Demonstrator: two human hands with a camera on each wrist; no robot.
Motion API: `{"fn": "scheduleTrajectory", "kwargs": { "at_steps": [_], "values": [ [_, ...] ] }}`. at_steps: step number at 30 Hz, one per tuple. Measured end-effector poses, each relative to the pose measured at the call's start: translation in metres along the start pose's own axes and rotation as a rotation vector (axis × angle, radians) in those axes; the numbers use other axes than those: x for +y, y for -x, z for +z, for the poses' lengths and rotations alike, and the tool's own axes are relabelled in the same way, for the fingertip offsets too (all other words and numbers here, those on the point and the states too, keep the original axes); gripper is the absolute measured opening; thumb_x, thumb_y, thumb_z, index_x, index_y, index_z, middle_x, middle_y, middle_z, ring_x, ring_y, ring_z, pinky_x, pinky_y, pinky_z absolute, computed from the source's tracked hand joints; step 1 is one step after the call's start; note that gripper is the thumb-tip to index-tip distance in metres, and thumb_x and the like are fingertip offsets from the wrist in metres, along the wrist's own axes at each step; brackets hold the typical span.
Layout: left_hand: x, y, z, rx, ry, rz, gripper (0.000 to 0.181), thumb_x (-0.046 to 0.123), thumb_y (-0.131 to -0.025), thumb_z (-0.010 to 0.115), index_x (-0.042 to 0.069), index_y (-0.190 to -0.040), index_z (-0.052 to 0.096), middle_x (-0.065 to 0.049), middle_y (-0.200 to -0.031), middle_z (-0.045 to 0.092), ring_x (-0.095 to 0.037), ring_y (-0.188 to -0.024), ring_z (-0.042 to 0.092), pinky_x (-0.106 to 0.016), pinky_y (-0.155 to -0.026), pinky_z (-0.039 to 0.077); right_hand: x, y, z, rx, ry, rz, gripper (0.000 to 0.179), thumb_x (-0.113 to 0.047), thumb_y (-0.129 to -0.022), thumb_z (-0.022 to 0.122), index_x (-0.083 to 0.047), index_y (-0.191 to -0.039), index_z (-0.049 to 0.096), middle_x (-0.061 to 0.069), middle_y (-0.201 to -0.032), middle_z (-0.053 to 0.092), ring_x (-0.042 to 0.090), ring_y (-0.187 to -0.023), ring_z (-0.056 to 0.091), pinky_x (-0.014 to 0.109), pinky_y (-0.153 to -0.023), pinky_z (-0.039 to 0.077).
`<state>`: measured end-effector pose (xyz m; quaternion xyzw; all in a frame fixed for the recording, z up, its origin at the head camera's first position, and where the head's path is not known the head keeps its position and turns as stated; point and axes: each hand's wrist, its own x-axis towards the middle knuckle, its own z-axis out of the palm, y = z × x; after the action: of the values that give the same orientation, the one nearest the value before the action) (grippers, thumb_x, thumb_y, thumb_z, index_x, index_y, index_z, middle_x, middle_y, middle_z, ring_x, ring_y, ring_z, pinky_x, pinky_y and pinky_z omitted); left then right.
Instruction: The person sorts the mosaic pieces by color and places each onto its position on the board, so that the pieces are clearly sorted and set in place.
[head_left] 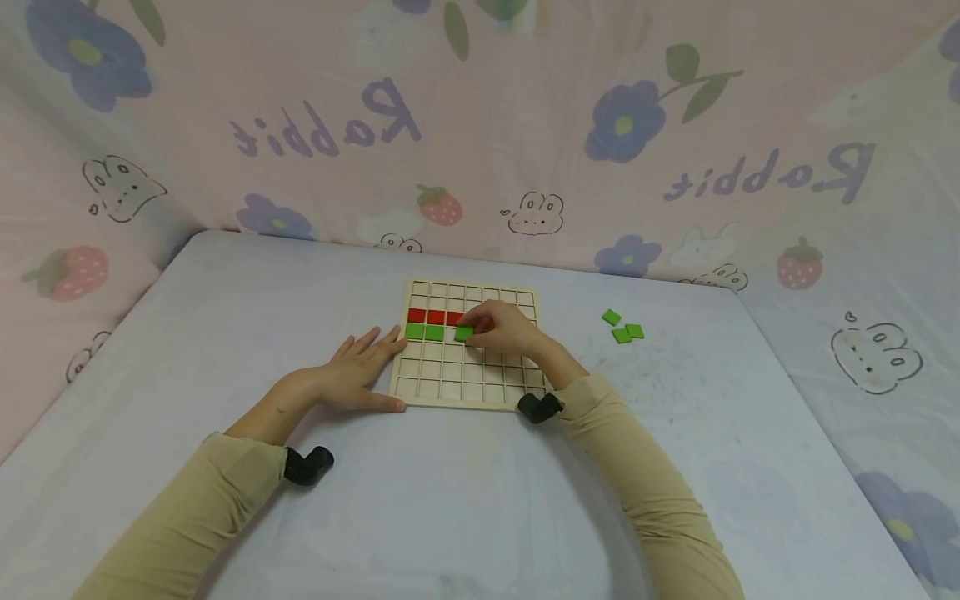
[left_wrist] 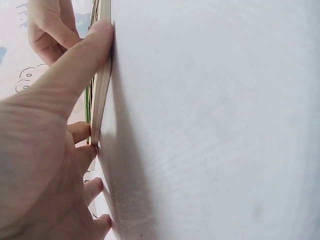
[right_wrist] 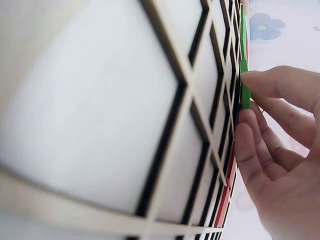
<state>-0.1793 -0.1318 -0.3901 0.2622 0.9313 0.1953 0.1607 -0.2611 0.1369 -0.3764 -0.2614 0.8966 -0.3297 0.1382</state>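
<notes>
A square wooden grid board (head_left: 418, 367) lies flat on the table. Along one row sit red tiles (head_left: 436, 317), partly hidden by my right hand. Two green tiles (head_left: 424, 332) fill cells in the row just nearer to me. My right hand (head_left: 504, 327) pinches another green tile (right_wrist: 245, 92) between thumb and fingers over that green row, a cell's gap from the pair. With fingers spread, my left hand (head_left: 347, 375) rests at the board's left edge; in the left wrist view its thumb (left_wrist: 75, 67) touches the board's side.
Three loose green tiles (head_left: 622, 335) lie on the white-covered table (head_left: 465, 500) to the right of the board. Behind it hangs a patterned cloth (head_left: 480, 158) with rabbits, flowers and strawberries. Each sleeve cuff has a black wrist device (head_left: 309, 466) beside it.
</notes>
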Motion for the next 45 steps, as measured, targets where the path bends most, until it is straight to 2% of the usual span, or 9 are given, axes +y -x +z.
{"fn": "scheduleTrajectory", "kwargs": {
  "at_steps": [14, 24, 32, 40, 45],
  "values": [
    [0.0019, 0.0001, -0.0019, -0.006, 0.009, -0.005, 0.097, 0.05, -0.085, 0.067, 0.003, -0.153, 0.016, -0.018, -0.161, 0.002, -0.043, -0.146, -0.002, -0.063, -0.114, -0.002, -0.0025, -0.0026, 0.0013, -0.018, 0.043, -0.007, 0.033, -0.009, -0.085, 0.069, -0.007, -0.118, 0.068, 0.007, -0.103, 0.067, 0.015, -0.086, 0.06, 0.025, -0.074, 0.048],
    [0.0016, -0.0005, -0.0021, -0.001, 0.008, 0.008, 0.097, 0.051, -0.085, 0.066, 0.003, -0.153, 0.016, -0.018, -0.161, 0.003, -0.043, -0.146, -0.002, -0.064, -0.114, -0.001, -0.006, -0.0059, 0.0026, -0.013, 0.027, 0.001, 0.03, -0.008, -0.085, 0.07, -0.006, -0.115, 0.069, 0.007, -0.099, 0.068, 0.014, -0.087, 0.063, 0.027, -0.079, 0.052],
    [0.0014, -0.0014, -0.0018, 0.001, 0.0, 0.01, 0.098, 0.053, -0.085, 0.066, 0.004, -0.153, 0.016, -0.018, -0.161, 0.003, -0.043, -0.146, -0.001, -0.064, -0.114, 0.0, -0.0058, -0.0085, 0.0026, -0.002, 0.018, -0.033, 0.028, -0.006, -0.084, 0.071, -0.001, -0.111, 0.07, 0.011, -0.1, 0.069, 0.017, -0.087, 0.065, 0.029, -0.082, 0.054],
    [0.001, 0.0004, -0.0012, 0.014, 0.046, 0.037, 0.1, 0.056, -0.083, 0.066, 0.001, -0.152, 0.018, -0.02, -0.16, 0.004, -0.045, -0.145, -0.001, -0.065, -0.113, -0.002, -0.004, -0.0059, 0.0017, -0.018, -0.017, 0.001, 0.032, -0.009, -0.084, 0.072, -0.004, -0.115, 0.069, 0.008, -0.099, 0.071, 0.016, -0.089, 0.065, 0.029, -0.083, 0.053],
    [0.0018, 0.0019, -0.0018, 0.011, 0.049, 0.034, 0.1, 0.055, -0.083, 0.066, 0.001, -0.151, 0.018, -0.021, -0.16, 0.004, -0.046, -0.145, -0.001, -0.066, -0.113, -0.003, -0.0002, -0.0017, -0.0028, 0.018, -0.072, -0.01, 0.032, -0.01, -0.084, 0.072, -0.003, -0.115, 0.068, 0.01, -0.103, 0.07, 0.016, -0.088, 0.065, 0.029, -0.084, 0.053]
  ]
}}
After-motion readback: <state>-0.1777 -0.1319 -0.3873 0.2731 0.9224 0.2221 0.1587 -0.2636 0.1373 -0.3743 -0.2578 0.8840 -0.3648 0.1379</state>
